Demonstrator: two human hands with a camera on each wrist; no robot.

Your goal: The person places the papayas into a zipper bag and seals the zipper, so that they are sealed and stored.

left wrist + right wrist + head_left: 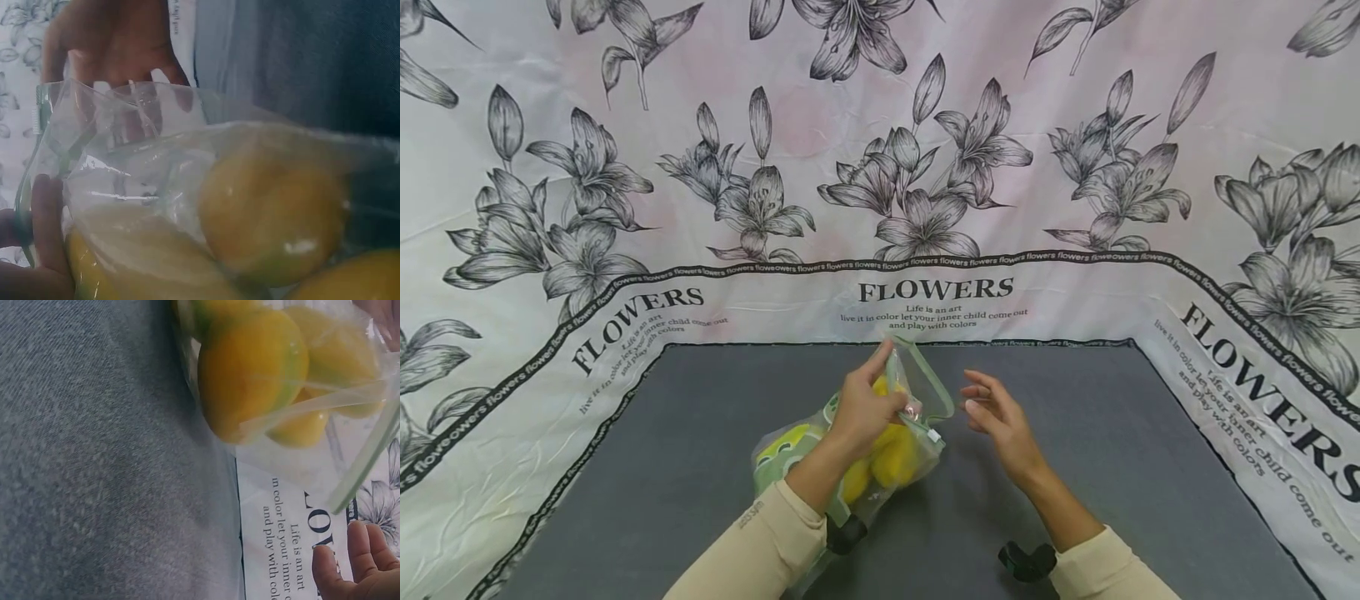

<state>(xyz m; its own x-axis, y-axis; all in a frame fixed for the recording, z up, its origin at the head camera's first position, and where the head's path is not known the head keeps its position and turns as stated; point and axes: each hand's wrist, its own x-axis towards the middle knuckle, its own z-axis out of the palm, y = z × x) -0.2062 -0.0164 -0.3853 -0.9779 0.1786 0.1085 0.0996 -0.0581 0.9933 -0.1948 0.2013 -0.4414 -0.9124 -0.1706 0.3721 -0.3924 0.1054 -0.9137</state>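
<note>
A clear zip bag point(872, 492) with green print and a green zip strip holds several yellow oval fruits point(895, 457), tinged green in the right wrist view; they may be lemons or mangoes. My left hand point(868, 408) grips the bag by its upper edge, thumb pointing up. The bag's mouth gapes, and a white slider point(934, 435) sits at the right end of the zip. Just right of the mouth is my right hand point(1000, 421), apart from the bag, its fingers loosely bent and holding nothing. The fruits point(253, 375) show through the plastic.
A grey table point(700, 408) lies beneath the bag. White cloth point(790, 304) printed with flowers and lettering rises behind and along both sides. Each wrist wears a black strap point(1028, 562) by the beige sleeve.
</note>
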